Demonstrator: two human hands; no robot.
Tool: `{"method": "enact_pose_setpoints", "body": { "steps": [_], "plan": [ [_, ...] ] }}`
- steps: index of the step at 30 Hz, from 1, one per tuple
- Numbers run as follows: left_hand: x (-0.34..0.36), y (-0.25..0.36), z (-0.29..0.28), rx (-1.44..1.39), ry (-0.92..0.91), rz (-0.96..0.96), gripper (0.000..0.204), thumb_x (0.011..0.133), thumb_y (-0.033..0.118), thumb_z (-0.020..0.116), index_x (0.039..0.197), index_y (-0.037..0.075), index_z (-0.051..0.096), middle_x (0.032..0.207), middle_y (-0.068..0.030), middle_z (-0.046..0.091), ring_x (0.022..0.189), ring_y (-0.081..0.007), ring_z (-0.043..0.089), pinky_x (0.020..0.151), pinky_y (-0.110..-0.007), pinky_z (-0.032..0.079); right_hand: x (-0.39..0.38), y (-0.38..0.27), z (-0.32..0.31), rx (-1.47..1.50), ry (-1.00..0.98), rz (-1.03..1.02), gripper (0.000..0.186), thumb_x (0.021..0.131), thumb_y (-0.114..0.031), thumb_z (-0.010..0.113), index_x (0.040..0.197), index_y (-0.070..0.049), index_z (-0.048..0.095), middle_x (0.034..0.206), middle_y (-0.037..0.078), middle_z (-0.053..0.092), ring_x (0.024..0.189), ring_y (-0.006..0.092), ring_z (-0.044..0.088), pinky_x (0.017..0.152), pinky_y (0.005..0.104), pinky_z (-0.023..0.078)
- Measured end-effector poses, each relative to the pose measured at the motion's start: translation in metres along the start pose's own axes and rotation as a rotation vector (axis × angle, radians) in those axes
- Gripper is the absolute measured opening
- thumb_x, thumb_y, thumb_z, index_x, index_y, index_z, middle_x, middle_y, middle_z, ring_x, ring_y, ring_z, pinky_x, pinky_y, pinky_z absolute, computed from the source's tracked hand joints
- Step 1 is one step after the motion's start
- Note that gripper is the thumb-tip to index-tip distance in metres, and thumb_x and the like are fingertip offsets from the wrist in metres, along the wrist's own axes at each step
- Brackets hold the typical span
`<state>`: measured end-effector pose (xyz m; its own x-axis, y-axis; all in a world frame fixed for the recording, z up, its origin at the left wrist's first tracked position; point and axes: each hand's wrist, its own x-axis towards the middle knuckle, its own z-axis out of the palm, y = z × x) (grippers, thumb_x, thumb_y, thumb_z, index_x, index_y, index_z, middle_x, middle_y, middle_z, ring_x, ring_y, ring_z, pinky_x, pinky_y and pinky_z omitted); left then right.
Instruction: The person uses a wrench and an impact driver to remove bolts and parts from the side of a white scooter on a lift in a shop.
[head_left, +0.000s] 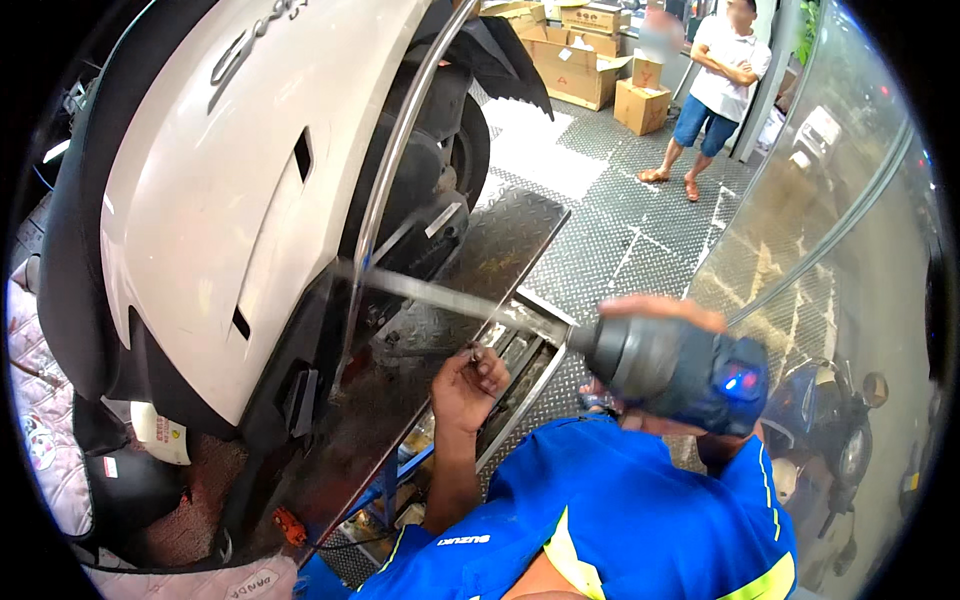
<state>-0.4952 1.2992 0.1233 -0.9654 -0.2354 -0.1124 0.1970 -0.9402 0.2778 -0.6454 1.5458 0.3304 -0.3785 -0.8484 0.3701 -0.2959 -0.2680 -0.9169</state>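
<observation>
My right hand point(665, 308) is wrapped round a dark cordless power driver point(690, 372), which has a lit blue light. A long thin extension bit point(450, 298), blurred by motion, points left from it. The bit's far end lies in front of the lower edge of the scooter's pale side panel point(240, 190), near a bent chrome rail point(393, 150); whether it touches is unclear. My left hand point(468, 388) is raised beside the scooter, below the bit. Its fingers are curled together, and anything in them is too small to name.
The scooter stands on a dark raised platform point(530, 225). Beside its edge is an open metal tray point(540, 318). A person point(725, 70) stands with arms folded near cardboard boxes point(570, 72). A glass panel point(850, 230) stands on the right. A small orange-red object point(290, 525) lies at lower left.
</observation>
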Motion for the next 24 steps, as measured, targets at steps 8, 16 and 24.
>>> {"method": "enact_pose_setpoints", "body": {
  "steps": [8, 16, 24],
  "plan": [
    [-0.021, -0.011, 0.03, 0.188, 0.276, 0.052, 0.027, 0.093, 0.023, 0.059, 0.092, -0.004, 0.064, 0.079, -0.0102, 0.057, 0.067, -0.017, 0.044, 0.058, -0.031, 0.034, 0.047, 0.002, 0.0, -0.225, 0.146, -0.438, 0.075, 0.073, -0.02, 0.088, 0.138, 0.0, 0.057, 0.123, 0.015, 0.07, 0.107, 0.0225, 0.072, 0.095, 0.0315, 0.055],
    [-0.036, 0.032, 0.111, 0.608, 0.082, 0.347, 0.033, 0.101, 0.03, 0.056, 0.103, -0.003, 0.062, 0.068, -0.0008, 0.04, 0.064, -0.0138, 0.041, 0.055, -0.03, 0.033, 0.058, -0.011, 0.02, -0.043, 0.149, -0.437, 0.068, 0.077, -0.013, 0.083, 0.136, 0.004, 0.056, 0.12, 0.019, 0.07, 0.102, 0.0256, 0.073, 0.088, 0.0311, 0.056],
    [-0.012, 0.054, 0.228, 0.856, 0.184, 0.752, 0.037, 0.107, 0.033, 0.048, 0.11, -0.002, 0.059, 0.068, 0.0032, 0.035, 0.06, -0.0094, 0.039, 0.053, -0.026, 0.032, 0.083, -0.021, 0.032, -0.137, 0.103, -0.49, 0.072, 0.073, -0.005, 0.084, 0.138, 0.007, 0.054, 0.13, 0.016, 0.066, 0.113, 0.017, 0.065, 0.099, 0.0293, 0.051]
  ]
}}
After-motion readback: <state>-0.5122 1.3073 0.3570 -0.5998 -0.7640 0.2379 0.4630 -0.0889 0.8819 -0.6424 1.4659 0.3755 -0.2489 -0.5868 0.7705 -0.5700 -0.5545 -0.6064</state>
